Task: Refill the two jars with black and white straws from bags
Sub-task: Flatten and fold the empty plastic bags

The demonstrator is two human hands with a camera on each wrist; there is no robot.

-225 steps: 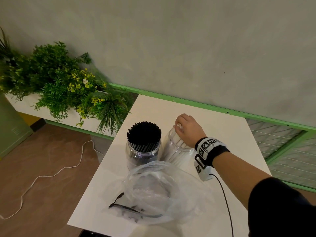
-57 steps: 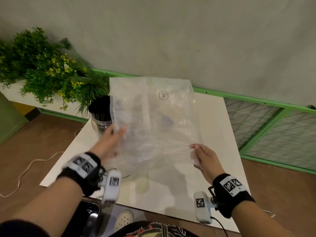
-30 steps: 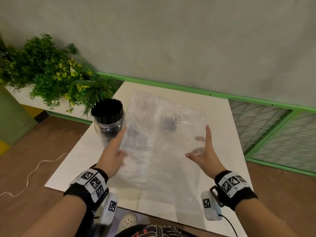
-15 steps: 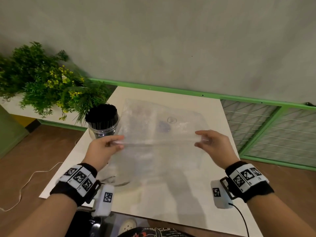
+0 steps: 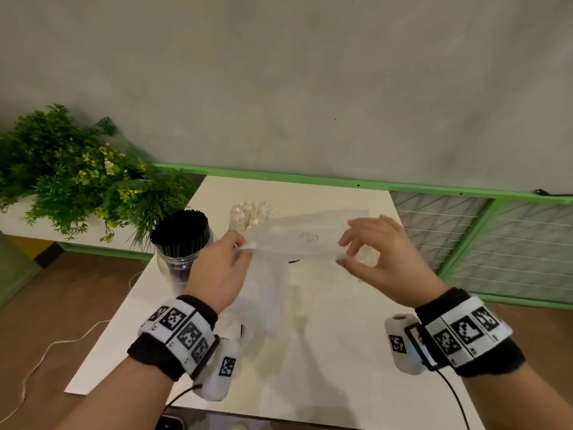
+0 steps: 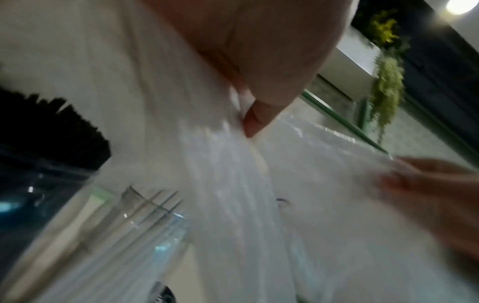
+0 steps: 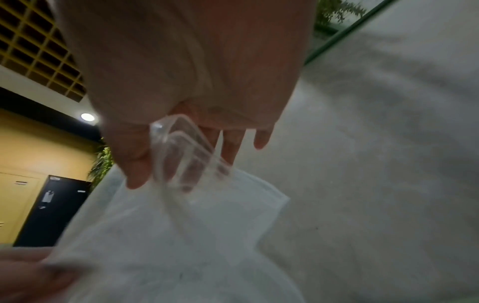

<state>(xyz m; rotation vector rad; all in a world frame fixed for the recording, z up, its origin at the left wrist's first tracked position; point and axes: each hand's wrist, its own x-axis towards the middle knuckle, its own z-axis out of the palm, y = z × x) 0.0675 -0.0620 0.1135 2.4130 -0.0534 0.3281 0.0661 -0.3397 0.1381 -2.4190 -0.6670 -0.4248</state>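
An empty clear plastic bag (image 5: 297, 243), folded into a band, hangs above the white table (image 5: 325, 352). My left hand (image 5: 242, 246) pinches its left end. My right hand (image 5: 343, 253) pinches its right end between thumb and forefinger, the other fingers spread. A clear jar packed with black straws (image 5: 182, 235) stands just left of my left hand. Behind the bag, a jar of white straws (image 5: 250, 211) shows only its top. In the left wrist view, my fingertip (image 6: 252, 121) presses the blurred bag (image 6: 233, 184). The right wrist view shows the bag's folded edge (image 7: 186, 157) against my fingers.
A green plant (image 5: 71, 178) in a white planter stands left of the table. A green rail and wire fence (image 5: 496, 237) runs behind and to the right. A white cable (image 5: 46, 349) lies on the brown floor. A small dark item (image 5: 293, 261) lies under the bag.
The bag lay spread flat under my open hands a second ago. It is now folded over into a narrow band and pinched at both ends. The white straw jar has come into view.
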